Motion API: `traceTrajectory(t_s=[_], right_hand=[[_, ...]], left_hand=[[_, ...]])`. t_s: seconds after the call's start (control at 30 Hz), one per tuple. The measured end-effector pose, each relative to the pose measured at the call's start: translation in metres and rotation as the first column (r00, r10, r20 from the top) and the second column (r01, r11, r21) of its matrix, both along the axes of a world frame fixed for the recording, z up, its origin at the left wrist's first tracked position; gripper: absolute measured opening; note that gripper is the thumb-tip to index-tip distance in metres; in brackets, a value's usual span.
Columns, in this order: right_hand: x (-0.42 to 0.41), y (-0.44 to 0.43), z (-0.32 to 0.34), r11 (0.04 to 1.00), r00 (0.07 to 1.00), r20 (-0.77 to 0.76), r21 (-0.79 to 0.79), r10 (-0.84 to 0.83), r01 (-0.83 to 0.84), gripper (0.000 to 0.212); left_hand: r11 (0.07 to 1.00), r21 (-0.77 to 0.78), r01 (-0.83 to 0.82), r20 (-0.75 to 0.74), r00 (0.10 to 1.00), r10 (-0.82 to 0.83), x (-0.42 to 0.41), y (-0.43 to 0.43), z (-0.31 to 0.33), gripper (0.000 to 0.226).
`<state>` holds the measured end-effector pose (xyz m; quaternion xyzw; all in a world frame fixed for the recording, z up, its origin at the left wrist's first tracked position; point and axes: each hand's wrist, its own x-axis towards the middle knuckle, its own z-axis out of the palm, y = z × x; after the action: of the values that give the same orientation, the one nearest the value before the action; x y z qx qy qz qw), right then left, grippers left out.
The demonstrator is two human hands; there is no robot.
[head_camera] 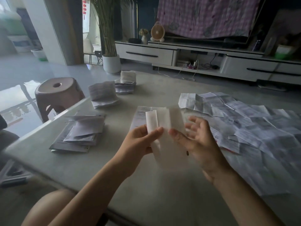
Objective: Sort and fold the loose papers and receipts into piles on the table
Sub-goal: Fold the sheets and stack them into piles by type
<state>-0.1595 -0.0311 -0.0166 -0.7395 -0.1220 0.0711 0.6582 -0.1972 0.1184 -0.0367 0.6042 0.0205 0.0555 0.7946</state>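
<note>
The step in hand looks like folding: one white receipt (162, 118) is held up over the middle of the table (146, 185), creased lengthwise with its left flap turned over. The left hand (143, 136) pinches that flap, thumb in front and fingers curled behind. The right hand (197, 139) has its fingers spread apart, straight and blurred, with only the thumb tip touching the receipt's lower middle. The next move probably calls for the right hand to take hold of the right flap, bring it over, press the crease flat, and then choose a pile of matching size. Three piles of folded papers lie to the left: a near pile (81, 134), a middle pile (104, 95) and a far pile (126, 86). A printed sheet (139, 114) lies flat just behind the receipt. Many loose papers (247, 126) cover the table's right side, unsorted, so much of the task seems left to do. Nothing blocks the way to the piles, though the loose papers crowd the right hand. A stool (57, 93) stands off the table's left edge.
</note>
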Motion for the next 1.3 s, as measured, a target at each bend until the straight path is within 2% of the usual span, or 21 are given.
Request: traceTrajectory(t_s=[0.03, 0.07, 0.17, 0.23, 0.37, 0.43, 0.53, 0.67, 0.8, 0.87, 0.9, 0.97, 1.0, 1.07, 1.13, 1.2, 1.27, 1.3], right_hand=[[0.001, -0.001, -0.001, 0.996, 0.993, -0.099, 0.068, 0.06, -0.053, 0.081], [0.003, -0.003, -0.002, 0.993, 0.986, -0.136, 0.082, 0.098, -0.087, 0.074], [0.005, -0.007, -0.007, 0.997, 0.997, -0.018, 0.005, 0.075, -0.075, 0.028], [0.008, -0.009, -0.009, 0.996, 0.997, 0.029, 0.044, 0.07, -0.072, 0.017], [0.01, -0.009, -0.011, 0.995, 0.992, 0.08, 0.027, 0.098, -0.1, 0.012], [0.011, -0.01, -0.016, 0.995, 0.989, 0.109, 0.009, 0.1, -0.102, 0.022], [0.012, -0.012, -0.02, 0.994, 0.989, 0.107, 0.032, 0.1, -0.104, 0.02], [0.011, -0.012, -0.022, 0.995, 0.994, 0.05, 0.037, 0.096, -0.098, 0.009], [0.012, -0.012, -0.025, 0.989, 0.99, -0.065, 0.08, 0.129, -0.123, 0.013], [0.012, -0.013, -0.026, 0.991, 0.989, -0.079, 0.045, 0.128, -0.125, 0.014], [0.012, -0.013, -0.026, 0.996, 0.995, -0.043, 0.004, 0.089, -0.089, 0.013], [0.013, -0.017, -0.023, 0.991, 0.984, 0.16, -0.1, -0.075, 0.092, 0.011], [0.013, -0.017, -0.018, 0.98, 0.958, 0.27, -0.139, -0.1, 0.142, 0.013], [0.013, -0.016, -0.004, 0.968, 0.936, 0.35, -0.245, 0.041, 0.05, 0.034], [0.017, -0.013, 0.008, 0.888, 0.904, 0.346, -0.455, 0.252, -0.074, 0.05], [0.021, -0.008, 0.016, 0.804, 0.867, 0.315, -0.575, 0.386, -0.149, 0.032], [0.023, -0.004, 0.02, 0.801, 0.869, 0.237, -0.542, 0.435, -0.254, 0.011], [0.024, -0.005, 0.021, 0.815, 0.875, 0.218, -0.51, 0.432, -0.275, 0.01]], left_hand=[[1.0, 0.009, -0.012, 0.003, 1.0, 0.012, -0.001, -0.001, 0.001, 0.028], [1.0, 0.023, -0.019, 0.005, 1.0, 0.019, -0.001, -0.004, 0.002, 0.028], [0.998, 0.053, -0.025, -0.009, 1.0, 0.025, -0.003, -0.007, 0.003, 0.025], [0.999, 0.053, -0.01, -0.04, 0.999, 0.012, -0.003, -0.007, 0.002, 0.029], [0.991, 0.11, -0.073, -0.03, 0.997, 0.077, -0.005, -0.007, 0.002, 0.021], [0.984, 0.131, -0.118, -0.036, 0.992, 0.124, -0.004, -0.009, 0.0, 0.017], [0.986, 0.114, -0.118, -0.061, 0.99, 0.125, -0.004, -0.008, -0.001, 0.015], [0.997, 0.004, -0.077, -0.132, 0.988, 0.077, -0.007, -0.008, -0.003, 0.019], [0.982, 0.083, -0.167, -0.127, 0.976, 0.176, -0.006, -0.007, -0.006, 0.017], [0.977, 0.125, -0.174, -0.113, 0.975, 0.189, -0.006, -0.006, -0.004, 0.017], [0.971, 0.161, -0.179, -0.1, 0.975, 0.196, -0.007, -0.005, -0.004, 0.018], [0.953, 0.254, -0.163, -0.084, 0.978, 0.19, -0.007, -0.005, -0.005, 0.023], [0.946, 0.294, -0.137, -0.085, 0.982, 0.169, -0.007, -0.004, -0.004, 0.027], [0.934, 0.353, -0.047, -0.099, 0.991, 0.087, -0.008, -0.007, -0.002, 0.029], [0.911, 0.409, 0.05, -0.122, 0.993, 0.0, -0.01, -0.01, 0.0, 0.028], [0.876, 0.463, 0.134, -0.151, 0.986, -0.071, -0.011, -0.013, 0.001, 0.028], [0.849, 0.496, 0.18, -0.167, 0.98, -0.11, -0.013, -0.014, 0.001, 0.03], [0.84, 0.511, 0.183, -0.166, 0.98, -0.112, -0.013, -0.013, 0.002, 0.029]])
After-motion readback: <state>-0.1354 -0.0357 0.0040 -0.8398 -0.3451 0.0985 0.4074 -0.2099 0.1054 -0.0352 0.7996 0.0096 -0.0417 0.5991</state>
